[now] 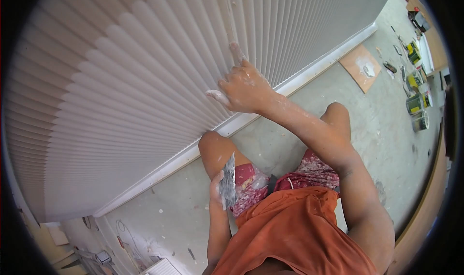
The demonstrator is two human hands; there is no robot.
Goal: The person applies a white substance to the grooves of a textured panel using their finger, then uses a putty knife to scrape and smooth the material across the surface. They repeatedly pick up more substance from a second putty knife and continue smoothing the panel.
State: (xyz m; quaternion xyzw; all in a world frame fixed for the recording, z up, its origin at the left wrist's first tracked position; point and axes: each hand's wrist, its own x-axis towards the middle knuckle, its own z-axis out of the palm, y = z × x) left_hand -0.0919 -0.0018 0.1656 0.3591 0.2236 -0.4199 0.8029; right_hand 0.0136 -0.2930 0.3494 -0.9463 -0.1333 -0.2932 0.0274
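White plaster or filler coats the person's right hand (244, 89), which is raised against a pale pleated surface of narrow vertical ribs (145, 81); the index finger is extended and touching one rib, the remaining fingers loosely curled and apart, gripping nothing, with a smear of white material on the thumb tip. The left hand (217, 188) is lowered beside the left knee and closed around the handle end of a flat grey metal putty knife (228, 180), whose blade stands upright and carries dried white residue. The person is crouched on a grey concrete floor (290, 125) flecked with white spots, wearing an orange shirt (295, 231) and red shorts spattered with white (309, 171). A white baseboard strip (232, 125) runs along the foot of the ribbed surface, just in front of the knees. Well apart from both hands, toward the far right, a brown square board with a white dab on it (361, 67) lies flat on the floor. Beyond it, a scatter of tins and small tools (415, 96) sits near a wooden edge; individual items there are too small to identify. At lower left, a white ribbed object (162, 267) and further clutter lie on the floor, partly cut off by the frame edge.
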